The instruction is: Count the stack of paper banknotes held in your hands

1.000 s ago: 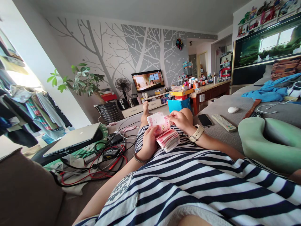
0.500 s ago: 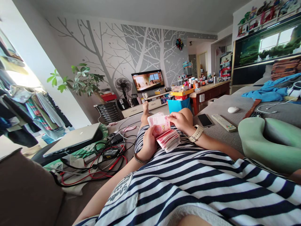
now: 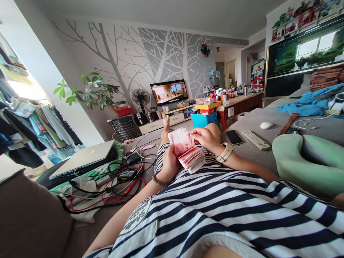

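A thick wad of red-and-white banknotes (image 3: 192,160) is folded over in my left hand (image 3: 170,163), whose fingers are closed on it above my lap. The upper notes stand up and one shows the figure 100; the lower ends fan out toward me. My right hand (image 3: 205,139) pinches the top right edge of an upright banknote (image 3: 183,141) between thumb and fingers. A pale watch (image 3: 224,152) is on my right wrist and a braided bracelet (image 3: 158,181) on my left. Part of the wad is hidden behind my left fingers.
Left of me, tangled cables (image 3: 120,179) lie beside a closed laptop (image 3: 83,159). On the right are a black phone (image 3: 234,137), a remote control (image 3: 256,140), a white mouse (image 3: 266,125) and a green neck pillow (image 3: 288,157). A television (image 3: 169,92) stands ahead.
My right fingers have shifted slightly left along the top of the upright note. The notes' upper edges have spread a little. My left hand stays nearly in place.
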`<action>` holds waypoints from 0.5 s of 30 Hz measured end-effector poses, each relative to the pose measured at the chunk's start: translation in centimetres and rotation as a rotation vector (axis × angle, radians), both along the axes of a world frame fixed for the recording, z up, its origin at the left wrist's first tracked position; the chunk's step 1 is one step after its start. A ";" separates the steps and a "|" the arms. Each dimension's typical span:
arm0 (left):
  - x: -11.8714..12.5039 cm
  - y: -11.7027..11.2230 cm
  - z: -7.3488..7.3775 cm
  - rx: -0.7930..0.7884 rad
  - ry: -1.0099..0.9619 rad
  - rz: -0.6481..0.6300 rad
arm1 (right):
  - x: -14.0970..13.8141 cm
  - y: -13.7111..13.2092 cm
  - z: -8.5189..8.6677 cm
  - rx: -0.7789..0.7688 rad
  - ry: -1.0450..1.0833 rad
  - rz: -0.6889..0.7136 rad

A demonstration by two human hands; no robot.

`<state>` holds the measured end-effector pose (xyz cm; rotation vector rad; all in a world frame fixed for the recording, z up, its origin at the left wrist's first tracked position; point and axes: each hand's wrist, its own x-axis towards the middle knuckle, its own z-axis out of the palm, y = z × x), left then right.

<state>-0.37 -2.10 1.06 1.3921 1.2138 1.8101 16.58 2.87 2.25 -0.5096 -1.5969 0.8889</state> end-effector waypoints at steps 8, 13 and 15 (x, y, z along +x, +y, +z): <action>-0.4 0.0 0.1 -0.005 0.231 0.078 | 0.2 -0.2 0.1 0.001 -0.001 -0.008; -0.3 0.3 -0.1 0.014 0.182 0.063 | 0.1 -0.8 0.5 -0.031 0.012 0.003; -0.3 0.5 -0.2 0.032 0.166 0.058 | 0.2 -1.1 0.8 -0.043 0.008 0.007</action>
